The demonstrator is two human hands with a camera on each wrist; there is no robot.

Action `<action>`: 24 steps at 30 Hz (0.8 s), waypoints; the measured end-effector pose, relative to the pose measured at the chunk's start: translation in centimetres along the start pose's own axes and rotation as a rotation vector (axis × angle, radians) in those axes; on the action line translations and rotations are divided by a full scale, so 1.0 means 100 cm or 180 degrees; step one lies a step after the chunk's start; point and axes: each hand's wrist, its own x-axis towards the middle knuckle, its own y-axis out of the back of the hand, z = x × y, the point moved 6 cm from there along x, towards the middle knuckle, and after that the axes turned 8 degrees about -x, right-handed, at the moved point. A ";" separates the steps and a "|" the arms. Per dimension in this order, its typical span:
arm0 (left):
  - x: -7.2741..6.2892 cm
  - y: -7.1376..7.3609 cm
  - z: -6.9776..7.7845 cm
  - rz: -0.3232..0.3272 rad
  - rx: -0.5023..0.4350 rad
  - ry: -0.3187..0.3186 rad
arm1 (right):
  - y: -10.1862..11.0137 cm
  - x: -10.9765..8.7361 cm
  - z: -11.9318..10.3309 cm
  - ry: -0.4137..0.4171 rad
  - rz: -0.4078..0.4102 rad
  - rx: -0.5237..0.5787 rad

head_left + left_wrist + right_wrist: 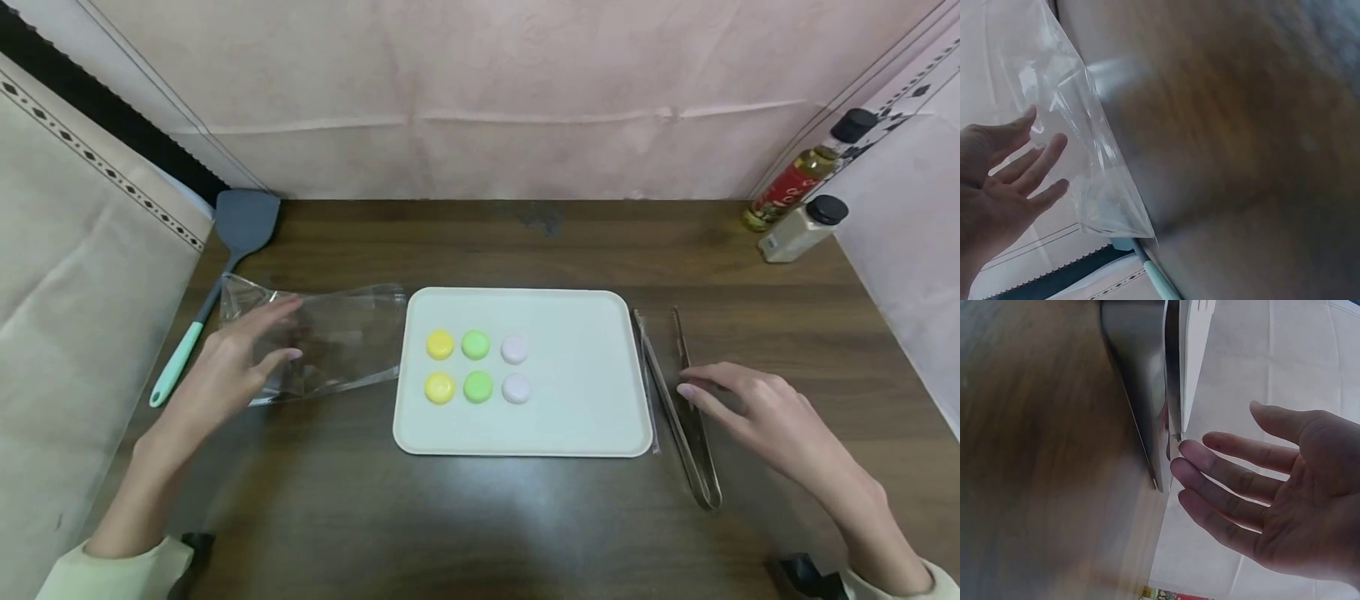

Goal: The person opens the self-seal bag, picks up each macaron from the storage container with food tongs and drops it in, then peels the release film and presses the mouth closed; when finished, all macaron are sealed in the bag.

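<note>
My left hand [228, 367] hovers over a clear plastic bag [348, 329] left of the tray, fingers loosely extended with thumb apart. In the left wrist view those fingers overlap the bag [1100, 150] without gripping it. On the right, my right hand [772, 421] is beside metal tongs [701, 475] that lie with their arms spread. Its fingertips come right up to one arm of the tongs [1138, 381] in the right wrist view, with thumb and fingers apart. The white tray [577, 400] carries yellow [439, 387], green [477, 386] and pale lavender [516, 388] discs, two of each.
A spatula [247, 221] with a mint handle leans at the left side of the wooden table [450, 533]. An oil bottle [787, 192] and a black-capped jar [798, 233] stand at the back right. Pale cloth walls [487, 100] border the table.
</note>
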 end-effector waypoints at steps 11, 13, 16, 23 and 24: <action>0.006 -0.007 -0.003 0.0000 0.0234 -0.0050 | 0.000 -0.001 0.000 0.0086 0.0128 -0.0046; 0.005 -0.006 -0.004 0.0068 0.0266 -0.0044 | 0.000 -0.001 0.000 0.0098 0.0220 -0.0100; 0.004 -0.002 -0.005 0.0191 0.0287 -0.0057 | -0.007 0.000 0.002 -0.0037 0.0181 -0.0198; 0.002 0.002 -0.004 0.0382 0.0220 -0.0078 | -0.033 -0.001 -0.005 -0.0488 -0.0459 -0.0355; 0.001 0.002 -0.004 0.0406 0.0212 -0.0096 | -0.035 0.000 -0.007 -0.0474 -0.0461 -0.0390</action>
